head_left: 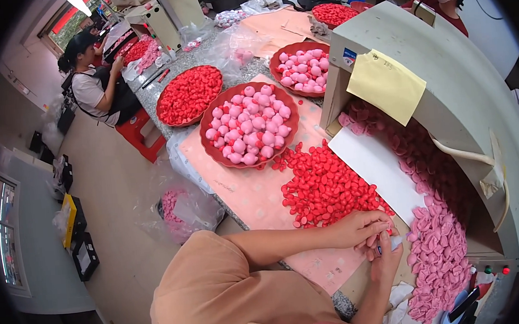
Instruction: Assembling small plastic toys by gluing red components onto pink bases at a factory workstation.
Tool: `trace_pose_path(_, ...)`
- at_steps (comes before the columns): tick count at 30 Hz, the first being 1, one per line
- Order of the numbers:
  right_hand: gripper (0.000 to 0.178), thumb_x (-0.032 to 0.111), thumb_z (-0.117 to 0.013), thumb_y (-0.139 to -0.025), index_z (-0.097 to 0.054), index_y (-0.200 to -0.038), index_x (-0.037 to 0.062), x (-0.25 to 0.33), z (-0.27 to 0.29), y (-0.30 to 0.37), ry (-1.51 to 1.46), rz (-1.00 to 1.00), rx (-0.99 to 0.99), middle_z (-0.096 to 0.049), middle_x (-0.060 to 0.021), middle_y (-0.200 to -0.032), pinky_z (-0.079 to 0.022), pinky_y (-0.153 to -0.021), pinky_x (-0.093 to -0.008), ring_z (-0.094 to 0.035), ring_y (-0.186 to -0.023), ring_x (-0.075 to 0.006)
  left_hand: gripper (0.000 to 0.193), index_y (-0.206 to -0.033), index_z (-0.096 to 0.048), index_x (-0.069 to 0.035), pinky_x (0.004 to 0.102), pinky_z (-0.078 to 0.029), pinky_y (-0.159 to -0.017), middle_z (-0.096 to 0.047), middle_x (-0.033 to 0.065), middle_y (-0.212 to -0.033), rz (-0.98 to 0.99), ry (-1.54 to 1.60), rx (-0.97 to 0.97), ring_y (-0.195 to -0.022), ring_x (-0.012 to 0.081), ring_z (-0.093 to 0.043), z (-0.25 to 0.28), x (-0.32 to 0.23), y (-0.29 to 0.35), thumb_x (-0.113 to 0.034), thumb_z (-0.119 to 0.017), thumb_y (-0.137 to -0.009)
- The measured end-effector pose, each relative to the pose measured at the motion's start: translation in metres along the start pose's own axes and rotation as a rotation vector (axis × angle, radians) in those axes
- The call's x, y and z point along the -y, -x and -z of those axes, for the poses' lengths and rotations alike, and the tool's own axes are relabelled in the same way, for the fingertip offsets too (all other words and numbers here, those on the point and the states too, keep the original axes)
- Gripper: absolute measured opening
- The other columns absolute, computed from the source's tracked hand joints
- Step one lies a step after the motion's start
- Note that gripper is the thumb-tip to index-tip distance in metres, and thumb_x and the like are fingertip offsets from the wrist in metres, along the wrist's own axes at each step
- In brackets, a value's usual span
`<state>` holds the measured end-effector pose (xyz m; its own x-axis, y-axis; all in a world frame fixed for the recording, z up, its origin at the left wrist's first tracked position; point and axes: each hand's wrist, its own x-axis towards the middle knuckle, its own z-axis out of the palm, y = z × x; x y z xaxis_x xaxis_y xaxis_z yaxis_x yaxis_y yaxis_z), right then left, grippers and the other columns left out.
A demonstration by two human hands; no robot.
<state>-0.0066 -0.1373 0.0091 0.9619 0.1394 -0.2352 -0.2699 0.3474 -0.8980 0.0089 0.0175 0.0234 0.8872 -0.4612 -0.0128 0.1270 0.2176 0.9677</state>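
Note:
My left hand (359, 228) is closed, its fingertips pinching a small red piece (389, 232). Just below it, my right hand (385, 258) is wrapped round a small white squeeze bottle (393, 243), and the two hands touch or nearly touch. Beyond my left hand spreads a loose heap of shiny red oval pieces (327, 184) on a pink patterned sheet (221, 179). To the right of my hands lies a pile of pink petal-like pieces (437, 252), running back under a grey arched machine housing (479, 122).
Scalloped red trays hold pink balls with red pieces (248, 126), more pink balls (304, 68) and red pieces (188, 94). A white board (374, 169) lies beside the housing. A plastic bag of pink pieces (182, 212) stands by the table. Other people (94, 83) sit farther off.

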Motion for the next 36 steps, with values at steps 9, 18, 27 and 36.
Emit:
trace_pose_path(9,0.023,0.017,-0.057,-0.089,-0.051,-0.105,0.0006,-0.008,-0.001,0.005,-0.071,-0.013,-0.016,-0.056,-0.0031,-0.066,-0.034,-0.037,-0.0185,-0.048,-0.047,-0.007,0.031,-0.116,-0.056,-0.007,0.0186,-0.039,-0.043,-0.048,-0.0014,-0.059,0.071,0.218,0.021,-0.048,0.0047,-0.048,-0.003,0.016,0.002,-0.026,-0.038,-0.098)
trace_pose_path(18,0.022,0.023,-0.052,-0.092,-0.053,-0.102,0.0035,0.001,-0.004,0.003,-0.197,-0.106,-0.017,-0.056,-0.0016,-0.076,-0.035,-0.043,-0.0188,-0.051,-0.058,-0.0063,0.034,-0.128,-0.044,-0.007,0.0196,-0.041,-0.048,-0.054,0.0014,-0.076,-0.002,0.08,-0.072,-0.057,0.0064,-0.049,0.008,0.002,-0.002,-0.013,-0.045,-0.094)
trace_pose_path(27,0.028,0.029,-0.049,-0.093,-0.053,-0.107,0.0056,0.011,-0.002,0.007,-0.329,-0.143,0.086,-0.057,-0.0009,-0.08,-0.035,-0.046,-0.0187,-0.049,-0.058,-0.0051,0.045,-0.131,-0.044,-0.009,0.0238,-0.043,-0.083,-0.056,0.0038,-0.112,-0.031,-0.007,0.021,-0.094,0.0124,-0.054,0.002,0.004,-0.005,-0.006,-0.056,-0.088)
trace_pose_path(36,0.019,0.017,-0.055,-0.09,-0.051,-0.102,0.003,0.011,0.022,0.004,0.286,0.132,-0.056,-0.058,-0.003,-0.081,-0.04,-0.05,-0.0192,-0.049,-0.058,-0.0051,0.047,-0.132,-0.039,-0.002,0.0368,-0.043,-0.096,-0.055,0.0111,-0.118,-0.017,0.664,-0.084,-0.106,0.0207,-0.055,0.005,0.003,-0.011,-0.019,-0.053,-0.091)
